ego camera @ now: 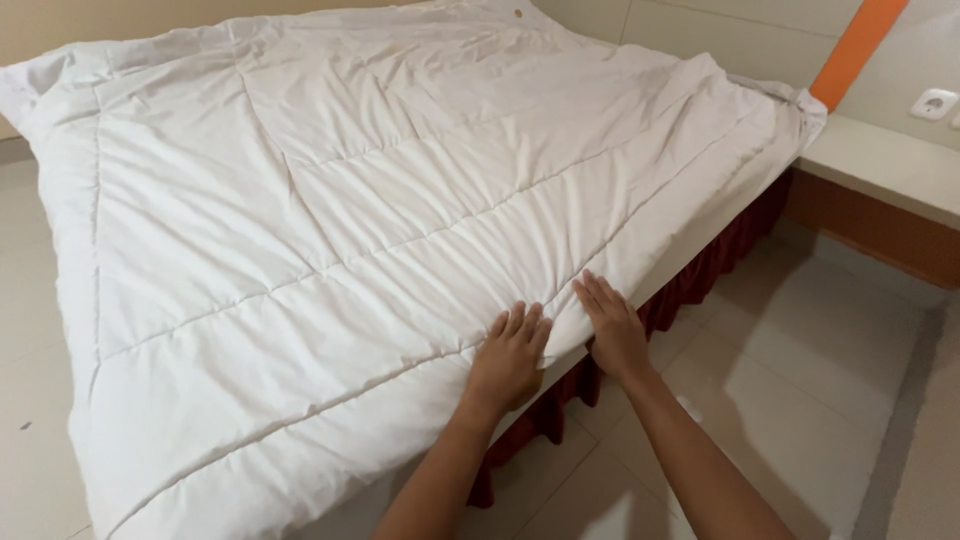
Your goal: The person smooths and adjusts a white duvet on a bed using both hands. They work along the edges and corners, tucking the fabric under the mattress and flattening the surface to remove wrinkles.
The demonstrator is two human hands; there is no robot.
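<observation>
Two flat hands on the white quilted cotton duvet (330,250), spread over the bed.
Most of it lies smooth; wrinkles remain by the near edge above the dark red bed skirt (690,290). Left hand (508,358) and right hand (612,330) press side by side there, fingers extended, gripping nothing, arms reaching forward.

Bedroom, likely a guest room: a bed (690,285) covered by a white quilted duvet (330,230) with a dark red bed skirt (700,275) beneath it, pale floor tiles (800,360) beside the bed, and a wall socket (935,103) beyond its far corner.
</observation>
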